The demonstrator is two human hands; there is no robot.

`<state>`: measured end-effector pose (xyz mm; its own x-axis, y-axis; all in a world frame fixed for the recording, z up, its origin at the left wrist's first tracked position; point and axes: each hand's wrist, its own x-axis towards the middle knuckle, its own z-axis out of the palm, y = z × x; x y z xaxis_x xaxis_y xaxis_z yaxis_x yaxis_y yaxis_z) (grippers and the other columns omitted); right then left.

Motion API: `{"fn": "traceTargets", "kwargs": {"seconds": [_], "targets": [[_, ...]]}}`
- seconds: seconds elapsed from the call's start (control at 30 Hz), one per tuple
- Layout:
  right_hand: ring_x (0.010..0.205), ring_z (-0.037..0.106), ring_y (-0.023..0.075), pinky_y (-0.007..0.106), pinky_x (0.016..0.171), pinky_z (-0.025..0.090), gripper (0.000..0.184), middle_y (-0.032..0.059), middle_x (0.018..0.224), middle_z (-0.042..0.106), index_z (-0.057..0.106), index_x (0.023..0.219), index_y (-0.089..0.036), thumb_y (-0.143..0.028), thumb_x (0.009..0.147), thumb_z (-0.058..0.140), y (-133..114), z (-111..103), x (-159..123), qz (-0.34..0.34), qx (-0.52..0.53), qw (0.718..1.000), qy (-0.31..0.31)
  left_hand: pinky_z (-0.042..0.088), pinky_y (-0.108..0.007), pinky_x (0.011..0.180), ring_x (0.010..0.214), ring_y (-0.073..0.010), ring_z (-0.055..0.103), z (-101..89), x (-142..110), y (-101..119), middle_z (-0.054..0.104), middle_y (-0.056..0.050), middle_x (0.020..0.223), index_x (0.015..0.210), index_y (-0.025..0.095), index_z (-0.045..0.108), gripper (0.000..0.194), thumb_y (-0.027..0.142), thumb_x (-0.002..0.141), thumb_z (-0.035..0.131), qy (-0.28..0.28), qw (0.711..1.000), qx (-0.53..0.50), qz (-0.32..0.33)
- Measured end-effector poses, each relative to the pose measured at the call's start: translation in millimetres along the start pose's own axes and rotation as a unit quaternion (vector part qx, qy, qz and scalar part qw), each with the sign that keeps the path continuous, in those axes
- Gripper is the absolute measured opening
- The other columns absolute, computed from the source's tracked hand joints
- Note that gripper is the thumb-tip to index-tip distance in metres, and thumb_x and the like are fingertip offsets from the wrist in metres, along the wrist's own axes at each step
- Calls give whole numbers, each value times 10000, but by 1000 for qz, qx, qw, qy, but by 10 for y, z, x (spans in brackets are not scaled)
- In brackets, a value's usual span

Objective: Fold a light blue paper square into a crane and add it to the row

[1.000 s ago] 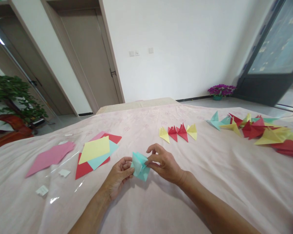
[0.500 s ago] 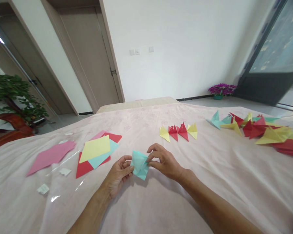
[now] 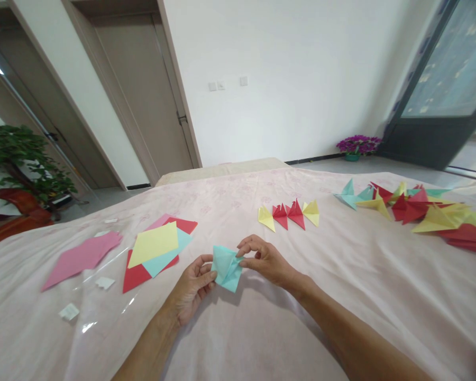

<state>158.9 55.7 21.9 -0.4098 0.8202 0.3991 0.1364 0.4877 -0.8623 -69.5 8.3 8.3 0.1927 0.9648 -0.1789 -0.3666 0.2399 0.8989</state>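
From where I stand, the small turquoise folded paper [image 3: 225, 269] looks flatter than a second ago, its front flap less raised. Creased and angular, it is held nearer the person than the row of red and yellow paper birds [image 3: 295, 216]. The left hand [image 3: 192, 288] pinches its left edge between thumb and fingers; the right hand [image 3: 266, 263] has thumb and fingertips closed on its upper right edge
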Motion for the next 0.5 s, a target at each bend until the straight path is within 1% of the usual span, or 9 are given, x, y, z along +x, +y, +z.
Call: {"fn": "traceTargets", "kwargs": {"seconds": [0.1,0.2,0.3,0.4,0.5], "targets": [[866,590,139,240,720,457,17,30,981,628,708,777,-193,-203,789,716,24,15,1,27,31,999,8,460,-122,561,651,-50,571,16,7,-7,659,4,870,1040,189,610,387,184,713,815,-2,1000,-10,1],[871,590,144,238,708,448,107,33,959,644,687,750,-182,-243,837,671,13,27,-3,33,66,997,-1,459,-122,551,659,-52,575,50,6,-7,654,1,868,1038,183,618,373,179,718,810,-6,1000,-16,-1],[860,596,147,235,674,444,117,41,979,653,693,774,-178,-275,834,670,7,33,-4,43,93,995,2,457,-122,548,650,-47,567,71,5,-4,643,7,855,1036,178,626,369,163,716,810,-9,999,-33,-3],[817,598,142,228,639,433,96,38,947,659,711,843,-180,-262,793,701,20,32,-3,68,58,996,30,460,-125,551,650,-47,564,69,11,-6,633,7,848,1043,171,635,361,158,724,803,-12,999,-46,-1],[773,602,137,227,623,432,105,27,897,659,706,837,-180,-233,749,723,31,29,-2,78,19,995,52,472,-130,564,651,-47,566,56,20,-13,630,7,854,1054,172,640,369,157,724,803,-4,999,-54,5]]}}
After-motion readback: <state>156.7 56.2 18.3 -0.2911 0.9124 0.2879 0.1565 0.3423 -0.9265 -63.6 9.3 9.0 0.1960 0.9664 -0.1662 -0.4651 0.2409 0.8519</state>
